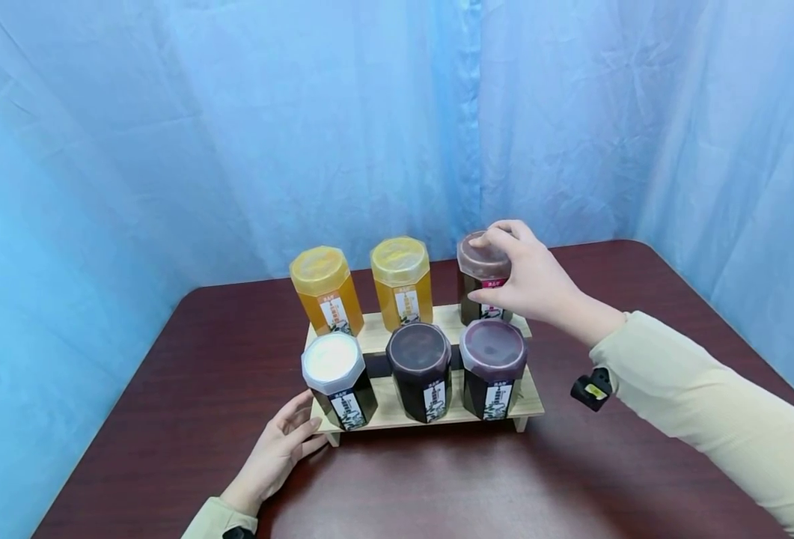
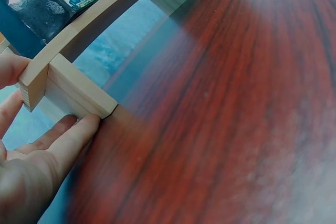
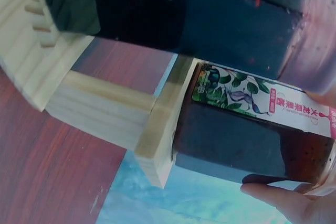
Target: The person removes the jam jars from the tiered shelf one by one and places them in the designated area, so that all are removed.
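Observation:
A two-tier wooden stand (image 1: 530,400) holds several lidded octagonal jars. My left hand (image 1: 277,453) grips its front left corner; in the left wrist view the thumb lies at the end of the board (image 2: 86,27) and fingers touch the leg (image 2: 86,87). At the upper tier's right end, my right hand (image 1: 534,281) holds a dark jar (image 1: 472,296) with a pink-topped label, fingers over the lid and thumb at the side. In the right wrist view this jar (image 3: 236,145) stands on the upper board, its lid mostly out of frame.
Two yellow jars (image 1: 346,299) (image 1: 423,296) share the upper tier. On the lower tier stand a white-lidded dark jar (image 1: 332,363), a black-lidded jar (image 1: 418,348) and a purple-lidded jar (image 1: 494,348). The stand is on a dark red table (image 1: 188,389) before blue curtains (image 1: 302,135).

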The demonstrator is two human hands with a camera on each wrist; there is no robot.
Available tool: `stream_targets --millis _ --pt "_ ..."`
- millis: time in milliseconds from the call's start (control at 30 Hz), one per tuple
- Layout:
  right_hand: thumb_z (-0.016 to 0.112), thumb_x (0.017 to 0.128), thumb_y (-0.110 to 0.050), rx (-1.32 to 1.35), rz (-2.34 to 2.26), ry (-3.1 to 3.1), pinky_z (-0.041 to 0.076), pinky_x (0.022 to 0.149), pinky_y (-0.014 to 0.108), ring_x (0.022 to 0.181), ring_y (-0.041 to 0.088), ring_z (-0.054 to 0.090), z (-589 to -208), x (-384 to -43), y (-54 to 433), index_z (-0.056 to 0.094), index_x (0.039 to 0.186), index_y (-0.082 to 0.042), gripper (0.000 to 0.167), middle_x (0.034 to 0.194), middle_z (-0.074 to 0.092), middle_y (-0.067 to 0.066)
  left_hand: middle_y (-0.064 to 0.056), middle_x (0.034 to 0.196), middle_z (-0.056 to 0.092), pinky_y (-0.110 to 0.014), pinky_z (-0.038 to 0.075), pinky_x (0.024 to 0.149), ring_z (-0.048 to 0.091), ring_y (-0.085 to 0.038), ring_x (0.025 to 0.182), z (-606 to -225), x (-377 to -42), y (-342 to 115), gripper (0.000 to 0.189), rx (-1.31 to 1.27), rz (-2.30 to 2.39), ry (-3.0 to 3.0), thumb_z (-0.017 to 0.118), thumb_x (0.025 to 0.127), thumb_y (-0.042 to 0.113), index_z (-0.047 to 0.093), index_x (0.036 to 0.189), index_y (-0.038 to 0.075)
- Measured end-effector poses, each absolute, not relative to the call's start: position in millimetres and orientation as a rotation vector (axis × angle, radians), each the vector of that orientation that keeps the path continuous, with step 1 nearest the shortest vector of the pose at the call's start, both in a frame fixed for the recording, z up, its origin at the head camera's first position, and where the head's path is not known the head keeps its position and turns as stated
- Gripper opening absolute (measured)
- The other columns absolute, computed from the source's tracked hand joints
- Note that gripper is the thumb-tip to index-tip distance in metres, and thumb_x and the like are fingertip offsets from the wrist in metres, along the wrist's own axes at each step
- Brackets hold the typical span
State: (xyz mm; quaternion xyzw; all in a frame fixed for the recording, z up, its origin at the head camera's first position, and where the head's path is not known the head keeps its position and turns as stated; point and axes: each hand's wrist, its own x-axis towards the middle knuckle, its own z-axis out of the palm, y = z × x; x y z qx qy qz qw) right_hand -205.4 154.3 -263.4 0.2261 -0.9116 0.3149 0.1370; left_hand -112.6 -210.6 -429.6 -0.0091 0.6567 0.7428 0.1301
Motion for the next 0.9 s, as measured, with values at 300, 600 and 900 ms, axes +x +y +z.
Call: stream_targets --millis 300,600,900 --pt "0.081 0.067 -0.009 0.615 0.945 -2.570 0.045 0.089 0.051 0.109 0.035 0.051 -264 -205 154 0.059 0.117 -0.007 0.055 0.129 0.045 0.016 -0.031 0.149 0.017 -0.035 0.051 0.090 0.054 -0.003 0.103 -429 -115 -209 0.062 -0.009 2.160 1.920 0.046 0.095 0.000 0.013 0.148 -0.004" --pt "0.082 0.064 -0.004 0.638 0.962 -2.497 0.044 0.090 0.051 0.111 0.035 0.050 -267 -203 158 0.060 0.115 -0.005 0.055 0.126 0.048 0.016 -0.032 0.149 0.019 -0.039 0.051 0.091 0.052 -0.011 0.110 -429 -116 -207 0.062 -0.015 2.143 1.945 0.047 0.095 0.002 0.015 0.147 -0.004" --pt "0.082 0.062 -0.001 0.616 0.969 -2.426 0.043 0.090 0.048 0.112 0.033 0.049 -256 -201 164 0.061 0.114 -0.005 0.056 0.126 0.049 0.015 -0.030 0.151 0.017 -0.040 0.049 0.093 0.052 -0.009 0.109 -427 -119 -208 0.062 -0.017 2.132 1.930 0.045 0.095 0.000 0.013 0.148 -0.004"
